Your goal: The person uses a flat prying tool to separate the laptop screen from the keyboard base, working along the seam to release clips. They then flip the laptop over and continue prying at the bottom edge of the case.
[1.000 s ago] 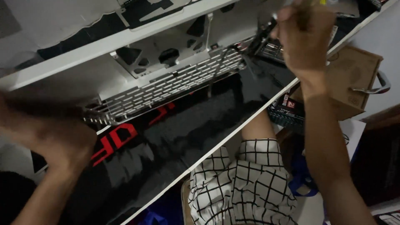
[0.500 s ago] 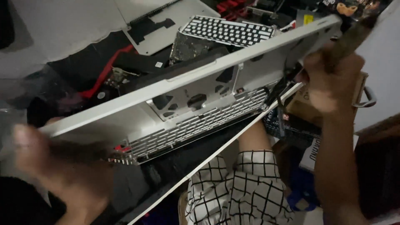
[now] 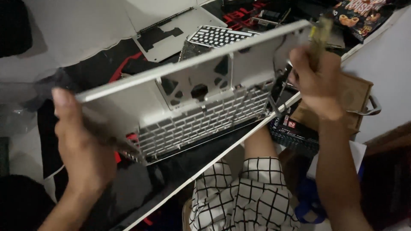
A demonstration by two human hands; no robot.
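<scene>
I hold a silver laptop top case [image 3: 192, 98] up off the desk, tilted with its inner side toward me. Its empty keyboard grid [image 3: 201, 124] and trackpad cut-out show. My left hand [image 3: 83, 149] grips the case's left end. At the right end, my right hand [image 3: 319, 83] is closed around the case's edge, and a blurred yellowish tool [image 3: 319, 34] sticks up from the fist. Behind the case, a loose keyboard [image 3: 218, 36] with white keys lies on the desk.
A silver bottom cover [image 3: 171, 32] lies on the black desk mat with red markings [image 3: 124, 64]. A snack bag [image 3: 357, 15] sits at the far right. A brown box with a metal handle [image 3: 357, 98] stands beside the desk's white edge [image 3: 222, 154]. My checked shorts [image 3: 244, 201] are below.
The case has risen from the desk and tipped further toward me. My left hand has come up with its left end, and my right hand has dropped lower in view.
</scene>
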